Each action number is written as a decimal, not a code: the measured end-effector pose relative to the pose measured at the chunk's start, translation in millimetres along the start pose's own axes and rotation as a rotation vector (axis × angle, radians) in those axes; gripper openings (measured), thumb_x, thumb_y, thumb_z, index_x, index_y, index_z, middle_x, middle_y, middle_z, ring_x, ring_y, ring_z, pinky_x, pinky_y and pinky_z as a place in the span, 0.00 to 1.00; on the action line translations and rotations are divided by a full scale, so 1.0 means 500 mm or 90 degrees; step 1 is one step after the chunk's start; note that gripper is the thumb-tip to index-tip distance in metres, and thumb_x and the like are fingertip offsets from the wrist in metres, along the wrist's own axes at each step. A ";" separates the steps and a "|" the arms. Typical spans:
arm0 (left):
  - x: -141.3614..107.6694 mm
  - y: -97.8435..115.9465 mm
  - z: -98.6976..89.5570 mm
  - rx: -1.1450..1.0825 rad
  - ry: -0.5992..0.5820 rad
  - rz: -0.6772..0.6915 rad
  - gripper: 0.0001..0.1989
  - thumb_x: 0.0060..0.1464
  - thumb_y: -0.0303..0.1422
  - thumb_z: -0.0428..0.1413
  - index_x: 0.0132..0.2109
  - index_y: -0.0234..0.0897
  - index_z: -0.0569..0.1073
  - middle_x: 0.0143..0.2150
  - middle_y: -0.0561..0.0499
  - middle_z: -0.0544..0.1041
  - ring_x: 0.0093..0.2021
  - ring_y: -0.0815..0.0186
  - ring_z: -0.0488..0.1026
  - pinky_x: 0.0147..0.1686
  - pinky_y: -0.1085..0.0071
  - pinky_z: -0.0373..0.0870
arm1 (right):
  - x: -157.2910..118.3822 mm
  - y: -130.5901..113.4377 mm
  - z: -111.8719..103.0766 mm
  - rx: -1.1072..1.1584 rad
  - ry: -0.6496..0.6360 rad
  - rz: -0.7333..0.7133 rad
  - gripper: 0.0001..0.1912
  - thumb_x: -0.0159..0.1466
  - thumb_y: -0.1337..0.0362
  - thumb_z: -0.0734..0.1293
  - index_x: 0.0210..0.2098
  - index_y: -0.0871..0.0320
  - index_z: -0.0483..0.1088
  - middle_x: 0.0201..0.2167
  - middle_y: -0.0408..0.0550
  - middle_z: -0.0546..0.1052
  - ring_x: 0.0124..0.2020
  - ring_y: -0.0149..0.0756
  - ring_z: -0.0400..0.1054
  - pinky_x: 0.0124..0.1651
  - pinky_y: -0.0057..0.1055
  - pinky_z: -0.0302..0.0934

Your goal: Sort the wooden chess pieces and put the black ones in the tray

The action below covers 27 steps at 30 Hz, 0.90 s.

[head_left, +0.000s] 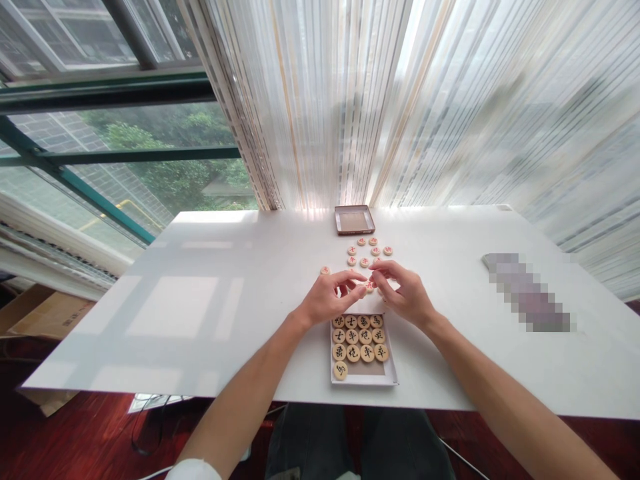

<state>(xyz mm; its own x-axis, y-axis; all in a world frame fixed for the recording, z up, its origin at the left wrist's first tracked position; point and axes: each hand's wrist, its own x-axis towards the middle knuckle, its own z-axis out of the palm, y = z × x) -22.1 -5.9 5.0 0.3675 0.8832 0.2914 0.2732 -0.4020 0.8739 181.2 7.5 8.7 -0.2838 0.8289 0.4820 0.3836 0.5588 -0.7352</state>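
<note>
Just beyond a shallow white box (393, 368) on the table, my left hand (333, 293) and my right hand (400, 288) are close together over some red-marked round pieces. My left hand's fingers are apart, curved around the left side of a red-marked piece (369, 285). My right thumb and fingertips are bent near that piece's right side; whether they grip anything is hard to see. Rows of black-marked wooden discs (365, 336) lie in the box, one alone in the nearest row. More red-marked discs (376, 251) lie scattered beyond my hands.
An open box lid (354, 220) lies at the table's far edge by the curtain. A single red-marked disc (325, 271) sits left of the others. A blurred flat object (530, 293) rests on the right of the white table (150, 333).
</note>
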 end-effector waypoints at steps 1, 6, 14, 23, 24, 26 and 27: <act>0.000 0.001 0.000 0.010 0.000 0.004 0.14 0.60 0.41 0.57 0.47 0.37 0.78 0.35 0.49 0.81 0.25 0.72 0.70 0.28 0.74 0.70 | -0.004 -0.001 -0.007 0.002 0.014 0.017 0.07 0.69 0.62 0.64 0.44 0.54 0.71 0.33 0.47 0.79 0.33 0.38 0.76 0.36 0.33 0.71; 0.002 0.001 0.000 0.026 -0.001 0.017 0.14 0.60 0.42 0.57 0.45 0.37 0.78 0.35 0.49 0.82 0.27 0.71 0.72 0.28 0.75 0.71 | -0.085 -0.019 -0.038 -0.016 0.019 0.061 0.07 0.68 0.60 0.65 0.44 0.54 0.73 0.37 0.48 0.80 0.36 0.40 0.77 0.40 0.36 0.72; 0.005 0.007 -0.009 0.073 0.028 0.028 0.15 0.56 0.43 0.61 0.43 0.37 0.77 0.35 0.50 0.81 0.30 0.69 0.75 0.31 0.73 0.74 | -0.217 -0.029 -0.028 0.075 0.065 0.270 0.12 0.68 0.54 0.64 0.44 0.55 0.71 0.38 0.49 0.79 0.37 0.41 0.77 0.41 0.35 0.72; -0.057 0.114 -0.049 0.059 -0.104 -0.035 0.12 0.55 0.41 0.62 0.39 0.38 0.75 0.37 0.51 0.80 0.36 0.67 0.78 0.37 0.73 0.76 | -0.215 -0.030 -0.022 0.031 0.064 0.268 0.12 0.67 0.54 0.64 0.44 0.53 0.73 0.39 0.48 0.80 0.40 0.41 0.76 0.42 0.35 0.70; -0.066 0.121 -0.051 0.060 -0.131 -0.051 0.11 0.56 0.41 0.62 0.40 0.38 0.75 0.37 0.52 0.80 0.36 0.67 0.79 0.37 0.73 0.76 | -0.218 -0.030 -0.021 0.022 0.067 0.264 0.12 0.67 0.54 0.64 0.44 0.53 0.73 0.39 0.48 0.80 0.39 0.41 0.76 0.42 0.35 0.70; -0.083 0.132 -0.054 0.078 -0.185 -0.071 0.09 0.58 0.39 0.60 0.41 0.38 0.75 0.37 0.52 0.80 0.37 0.66 0.79 0.39 0.73 0.75 | -0.221 -0.029 -0.020 0.014 0.072 0.258 0.12 0.67 0.54 0.64 0.44 0.54 0.73 0.39 0.48 0.80 0.39 0.41 0.76 0.41 0.34 0.70; -0.090 0.136 -0.053 0.094 -0.210 -0.074 0.08 0.58 0.37 0.60 0.42 0.38 0.75 0.37 0.51 0.81 0.38 0.66 0.79 0.39 0.73 0.75 | -0.222 -0.028 -0.019 0.013 0.074 0.256 0.12 0.67 0.54 0.64 0.44 0.54 0.73 0.39 0.48 0.80 0.39 0.40 0.76 0.41 0.34 0.70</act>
<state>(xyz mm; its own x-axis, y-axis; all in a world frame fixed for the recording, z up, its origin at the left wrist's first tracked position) -43.9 -66.4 61.6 0.5870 0.8090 0.0317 0.4457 -0.3556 0.8216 215.7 -92.1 -30.1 -0.0128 0.9789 0.2040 0.4255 0.1899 -0.8848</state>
